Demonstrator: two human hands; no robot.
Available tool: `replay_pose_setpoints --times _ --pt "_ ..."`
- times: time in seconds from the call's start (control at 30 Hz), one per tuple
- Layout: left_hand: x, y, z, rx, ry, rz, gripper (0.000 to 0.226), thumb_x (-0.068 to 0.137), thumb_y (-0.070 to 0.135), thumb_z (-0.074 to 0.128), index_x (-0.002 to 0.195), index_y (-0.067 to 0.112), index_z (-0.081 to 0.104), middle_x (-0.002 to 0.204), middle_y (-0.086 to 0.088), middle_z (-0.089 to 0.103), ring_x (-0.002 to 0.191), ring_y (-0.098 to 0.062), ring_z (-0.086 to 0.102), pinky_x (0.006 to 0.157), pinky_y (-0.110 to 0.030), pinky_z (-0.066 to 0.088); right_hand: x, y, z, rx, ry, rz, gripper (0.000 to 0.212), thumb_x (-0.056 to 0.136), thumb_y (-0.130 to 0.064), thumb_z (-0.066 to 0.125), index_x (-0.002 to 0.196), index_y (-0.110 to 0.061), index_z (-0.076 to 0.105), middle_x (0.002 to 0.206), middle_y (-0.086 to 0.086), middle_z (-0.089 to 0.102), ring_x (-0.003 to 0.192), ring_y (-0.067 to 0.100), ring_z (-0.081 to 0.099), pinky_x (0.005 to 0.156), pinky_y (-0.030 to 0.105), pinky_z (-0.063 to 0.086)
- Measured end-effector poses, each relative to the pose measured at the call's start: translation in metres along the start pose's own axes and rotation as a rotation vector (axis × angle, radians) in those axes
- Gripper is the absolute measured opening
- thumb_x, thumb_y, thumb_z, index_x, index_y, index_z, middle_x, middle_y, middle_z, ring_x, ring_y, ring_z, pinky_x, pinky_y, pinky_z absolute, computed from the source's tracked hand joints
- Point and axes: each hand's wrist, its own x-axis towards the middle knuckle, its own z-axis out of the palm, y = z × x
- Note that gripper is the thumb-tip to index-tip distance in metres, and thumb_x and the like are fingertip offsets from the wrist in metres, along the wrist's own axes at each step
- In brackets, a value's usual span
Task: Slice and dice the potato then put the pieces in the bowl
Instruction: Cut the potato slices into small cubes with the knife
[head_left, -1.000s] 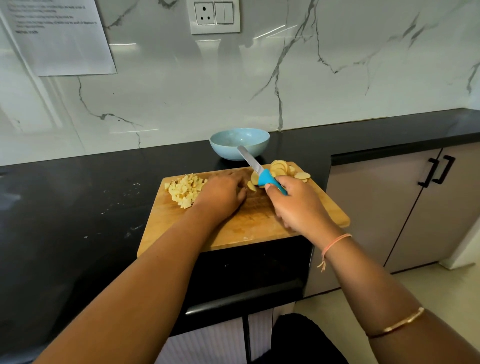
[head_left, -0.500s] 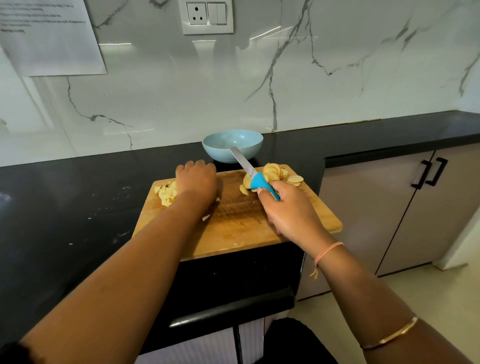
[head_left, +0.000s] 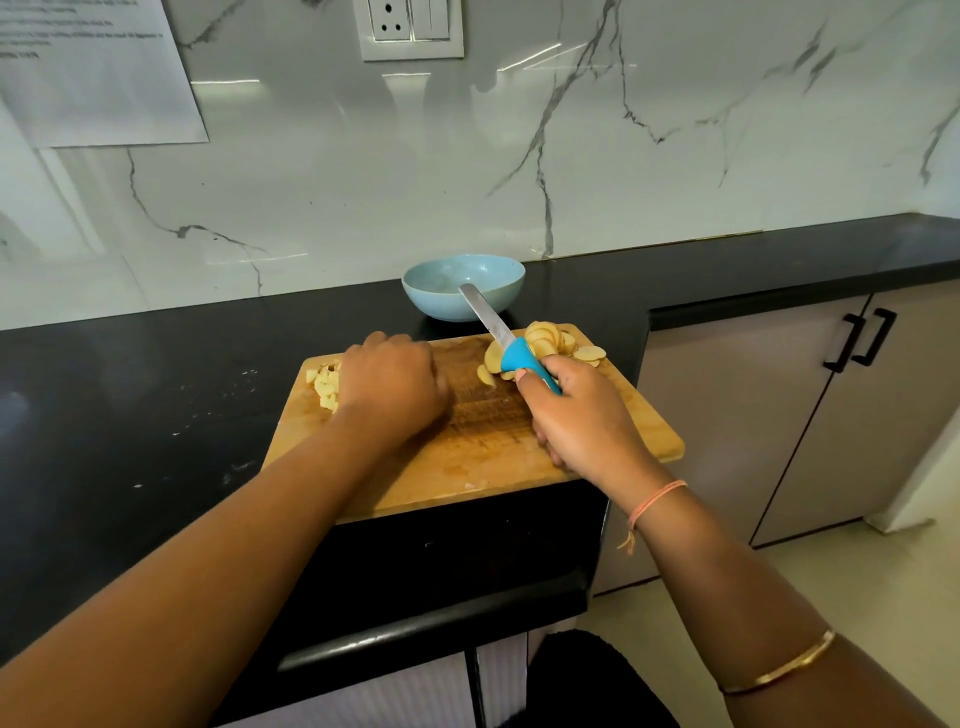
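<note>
A wooden cutting board (head_left: 467, 457) lies at the front edge of the black counter. My left hand (head_left: 389, 384) sits knuckles-up at the board's left end, with its fingers curled down over the pile of diced potato (head_left: 324, 387) and hiding most of it. My right hand (head_left: 582, 415) grips the blue handle of a knife (head_left: 485, 317). The blade points away toward the light blue bowl (head_left: 447, 306) behind the board. A heap of round potato slices (head_left: 550, 338) lies at the board's far right corner, just beyond the knife handle. No potato shows inside the bowl.
The black counter (head_left: 156, 415) runs left and right along a marble wall with a socket (head_left: 410, 26) and a taped paper (head_left: 93, 78). Grey cabinets with black handles (head_left: 862, 338) stand to the right. A dark drawer front with a bar handle (head_left: 431, 623) lies below the board.
My left hand moved left from the middle of the board onto the diced pile and curled over it. The right hand and knife stayed in place.
</note>
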Motion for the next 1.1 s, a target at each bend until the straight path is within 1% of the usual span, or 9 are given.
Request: replay_pose_setpoints --times 0.1,0.3,0.37,0.5,0.67,0.77,0.9,1.03,1.1 --pt "-0.006 0.002 0.009 0.007 -0.026 0.052 0.039 0.099 0.045 0.036 0.116 0.019 0.059 0.117 -0.003 0.058 0.113 -0.021 0.049 0.097 -0.037 0.042 0.000 0.000 0.000 -0.004 0.001 0.002 0.027 0.097 -0.038 0.046 0.093 -0.014 0.058 0.069 0.006 0.056 0.050 0.012 0.046 0.054 0.032 0.043" --pt "0.007 -0.009 0.015 -0.046 -0.066 0.181 0.037 0.102 0.042 0.033 0.130 0.030 0.053 0.136 0.007 0.052 0.125 -0.020 0.042 0.103 -0.039 0.033 -0.002 0.000 0.000 -0.004 0.013 -0.007 0.026 0.097 -0.038 0.047 0.092 -0.015 0.058 0.070 0.007 0.057 0.052 0.013 0.047 0.055 0.033 0.045" --pt "0.011 -0.011 0.015 -0.043 -0.111 0.228 0.036 0.102 0.036 0.033 0.130 0.033 0.056 0.132 0.007 0.056 0.123 -0.018 0.043 0.102 -0.038 0.031 -0.003 -0.001 0.000 -0.011 0.019 -0.012 0.027 0.097 -0.038 0.047 0.093 -0.014 0.058 0.071 0.008 0.058 0.052 0.013 0.048 0.056 0.033 0.045" --pt "0.018 -0.020 0.018 0.063 -0.095 0.160 0.025 0.098 0.027 0.045 0.110 0.023 0.067 0.113 -0.001 0.062 0.114 -0.019 0.047 0.101 -0.037 0.034 -0.003 -0.001 -0.001 -0.009 0.018 -0.015 0.027 0.097 -0.038 0.046 0.095 -0.015 0.059 0.071 0.006 0.057 0.053 0.011 0.048 0.057 0.032 0.046" --pt "0.019 -0.024 0.019 0.081 -0.055 0.147 0.029 0.097 0.030 0.051 0.119 0.016 0.063 0.128 -0.004 0.050 0.120 -0.023 0.043 0.105 -0.040 0.033 -0.003 -0.002 -0.002 0.001 0.013 -0.002 0.025 0.097 -0.039 0.046 0.097 -0.016 0.059 0.071 0.005 0.057 0.053 0.010 0.048 0.056 0.031 0.045" --pt "0.015 -0.031 0.018 -0.043 0.047 0.243 0.027 0.097 0.029 0.050 0.112 0.015 0.067 0.118 -0.006 0.053 0.107 -0.024 0.049 0.093 -0.036 0.038 -0.003 -0.002 -0.003 0.030 0.010 0.002 0.025 0.097 -0.039 0.046 0.095 -0.017 0.059 0.069 0.004 0.056 0.048 0.007 0.046 0.050 0.026 0.041" --pt "0.008 -0.042 0.014 -0.031 0.263 0.444 0.016 0.081 0.013 0.073 0.095 0.006 0.070 0.091 -0.015 0.063 0.074 -0.032 0.060 0.066 -0.038 0.047 -0.004 -0.003 -0.005 0.158 0.006 0.034 0.024 0.097 -0.034 0.048 0.087 -0.015 0.057 0.058 0.002 0.050 0.032 0.004 0.040 0.036 0.018 0.033" --pt "0.004 -0.043 0.011 -0.029 0.208 0.381 0.034 0.074 0.015 0.080 0.105 0.011 0.066 0.091 -0.011 0.066 0.070 -0.030 0.062 0.059 -0.036 0.051 -0.005 -0.004 -0.006 0.213 0.009 0.058 0.027 0.098 -0.032 0.048 0.092 -0.008 0.058 0.056 0.004 0.048 0.030 0.004 0.037 0.033 0.015 0.030" --pt "0.002 -0.039 0.008 -0.039 0.269 0.347 0.025 0.083 0.028 0.072 0.102 0.014 0.064 0.088 -0.007 0.065 0.068 -0.028 0.061 0.056 -0.036 0.052 -0.005 -0.004 -0.006 0.214 0.009 0.056 0.027 0.098 -0.033 0.048 0.093 -0.008 0.058 0.057 0.003 0.048 0.030 0.004 0.037 0.033 0.015 0.030"
